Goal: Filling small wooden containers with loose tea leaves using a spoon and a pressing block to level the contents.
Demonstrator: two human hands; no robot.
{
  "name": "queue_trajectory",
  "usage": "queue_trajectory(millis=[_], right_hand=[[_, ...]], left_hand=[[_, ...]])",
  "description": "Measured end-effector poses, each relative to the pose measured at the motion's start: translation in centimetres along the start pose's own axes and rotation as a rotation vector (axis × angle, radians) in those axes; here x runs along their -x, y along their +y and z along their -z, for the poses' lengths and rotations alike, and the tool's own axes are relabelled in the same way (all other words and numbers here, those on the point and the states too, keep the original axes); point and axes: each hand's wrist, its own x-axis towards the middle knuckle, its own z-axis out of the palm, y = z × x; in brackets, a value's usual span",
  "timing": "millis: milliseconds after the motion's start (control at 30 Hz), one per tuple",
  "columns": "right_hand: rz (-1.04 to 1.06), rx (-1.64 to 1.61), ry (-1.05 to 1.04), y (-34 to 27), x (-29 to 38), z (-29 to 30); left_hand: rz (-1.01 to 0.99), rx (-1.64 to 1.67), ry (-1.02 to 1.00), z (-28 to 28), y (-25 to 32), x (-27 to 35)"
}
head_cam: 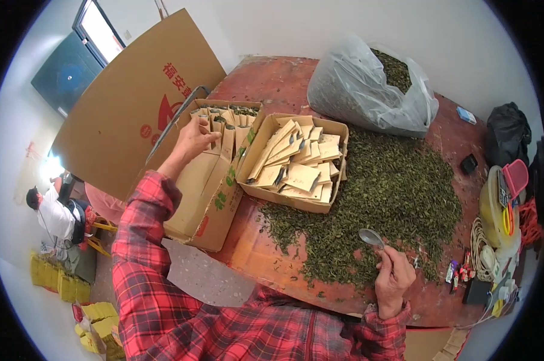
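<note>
My left hand (195, 137) reaches over a long cardboard box (199, 198) at the left, its fingers at upright paper packets (228, 142) that stand in rows at the box's far end. Whether the fingers grip one of them I cannot tell. My right hand (394, 275) holds a metal spoon (371, 237) by its handle, above the near edge of a spread of dried leaves (398, 180), possibly tea. Between the hands, a smaller cardboard box (285, 202) is heaped with flat paper packets (301, 176). The spoon's bowl looks bare.
A clear plastic bag (357, 90) of leaves stands at the back of the red table (272, 76). A large cardboard sheet (136, 104) rises at left. Coiled cord (482, 252), scissors (508, 219) and a black bag (509, 133) lie right. Another person (57, 214) sits far left.
</note>
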Motion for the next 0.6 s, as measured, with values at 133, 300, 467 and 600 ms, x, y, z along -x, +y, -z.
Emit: queue_trajectory(millis=[133,300,467,600], right_hand=[[0.028,-0.020,0.000,-0.4,-0.4,-0.2],[0.047,-0.037,0.022,-0.1,-0.1,-0.5],[0.014,-0.029,0.013,-0.1,0.2,-0.4],[0.079,-0.037,0.051,0.0,0.1,-0.7]], left_hand=[[-0.169,-0.121,-0.012,0.0,4.5,2.9],[-0.326,-0.193,-0.262,-2.2,11.3,6.0],[-0.519,-0.301,-0.419,-5.0,14.0,4.9],[-0.496,-0.415,-0.523,-7.0,15.5,3.3]])
